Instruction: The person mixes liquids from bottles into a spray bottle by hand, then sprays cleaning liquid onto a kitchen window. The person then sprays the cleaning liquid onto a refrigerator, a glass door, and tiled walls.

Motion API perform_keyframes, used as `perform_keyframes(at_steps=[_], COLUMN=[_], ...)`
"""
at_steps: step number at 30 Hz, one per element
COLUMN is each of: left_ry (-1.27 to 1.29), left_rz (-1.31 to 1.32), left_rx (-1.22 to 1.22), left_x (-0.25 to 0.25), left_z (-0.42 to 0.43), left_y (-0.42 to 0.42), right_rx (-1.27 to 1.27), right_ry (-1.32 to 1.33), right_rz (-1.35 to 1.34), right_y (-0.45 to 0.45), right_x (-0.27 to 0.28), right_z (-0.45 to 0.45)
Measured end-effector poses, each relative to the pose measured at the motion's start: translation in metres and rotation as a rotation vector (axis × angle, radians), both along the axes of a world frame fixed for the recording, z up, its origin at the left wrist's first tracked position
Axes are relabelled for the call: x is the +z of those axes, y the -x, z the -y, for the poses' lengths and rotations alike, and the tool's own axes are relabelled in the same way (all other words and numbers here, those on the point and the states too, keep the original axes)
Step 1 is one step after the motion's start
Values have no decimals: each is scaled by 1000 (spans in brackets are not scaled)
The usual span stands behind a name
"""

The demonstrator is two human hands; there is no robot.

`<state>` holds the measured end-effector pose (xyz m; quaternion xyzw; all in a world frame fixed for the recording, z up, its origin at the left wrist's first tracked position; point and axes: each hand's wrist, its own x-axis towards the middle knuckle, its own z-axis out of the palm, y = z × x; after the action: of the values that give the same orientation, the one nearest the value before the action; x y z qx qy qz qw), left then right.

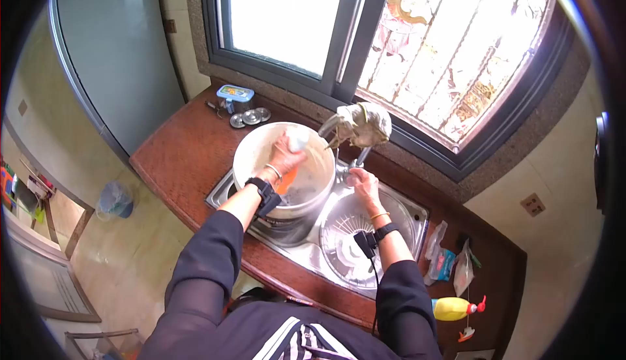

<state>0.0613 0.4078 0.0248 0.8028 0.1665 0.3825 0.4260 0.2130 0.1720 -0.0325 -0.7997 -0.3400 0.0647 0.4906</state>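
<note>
Left fingers [283, 143] around white object [298, 138] near orange item [285, 181] in bucket [280, 213]; right fingers [358, 175] closed on tap [364, 156]

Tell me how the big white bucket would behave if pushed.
The white bucket would probably feel stiff, since its rim keeps a round shape. Its broad, open form suggests it may be awkward to grip. Its weight is uncertain, as the contents are unclear.

Window [280, 27]: dark frame, bright daylight
Walls [544, 158]: pale tiles
Floor [156, 229]: beige, glossy
Tabletop [176, 158]: reddish-brown, curved front edge
</note>
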Motion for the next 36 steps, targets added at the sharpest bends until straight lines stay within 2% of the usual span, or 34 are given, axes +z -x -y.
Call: perform_keyframes(at_steps=[2, 3, 5, 6, 9, 10, 13, 14, 17, 20, 23, 25, 29, 34, 36], left_ry=[-11, -49, -134, -121, -87, -84, -73, -58, -19, 3, 59, 88, 138, -4, 29], left_rz=[-69, -100, -160, -184, -117, -132, -151, -166, -187, -166, -154, -159, -154, -199, -190], left_rx=[-42, -53, -75, -92, -154, -180, -156, -171, -191, -204, -212, -224, -272, -243, -259], left_x=[-11, -17, -22, -23, -30, -32, -30, -28, -26, -26, -29, -30, -26, -32, -28], left_z=[0, 0, -3, -3, -3, -4, -1, 0, 1, 2, 2, 3, 4, 3, 7], left_y=[-6, -10, -15, -16, -21, -22, -27, -28, -26, -27, -29, -29, -26, -26, -27], right_rx=[-54, -98, -119, -95, 31, 148, -14, -255, -196, -170, -80, -176, -4, -1, 14], right_ry=[-57, 42, 7, 111, 151, 178, 111, 164, 684, 659, 667, 469, 440, 382, 410], right_rz=[154, 127, 342, 57, 226, 618, 948, 752, 781, 328, 263, 91, 144, 207, 205], right_y=[-14, -24, -37, -47, -59, -75, -78, -80, -95, -86, -89, -82, -75, -70, -69], right_x=[-11, -12, -25, -25, -24, -46, -73, -84, -84, -55, -48, -50, -38, -33, -29], right_z=[-28, -44, -66, -76, -91, -96, -108, -120, -121, -122, -124, -127, -121, -122, -120])
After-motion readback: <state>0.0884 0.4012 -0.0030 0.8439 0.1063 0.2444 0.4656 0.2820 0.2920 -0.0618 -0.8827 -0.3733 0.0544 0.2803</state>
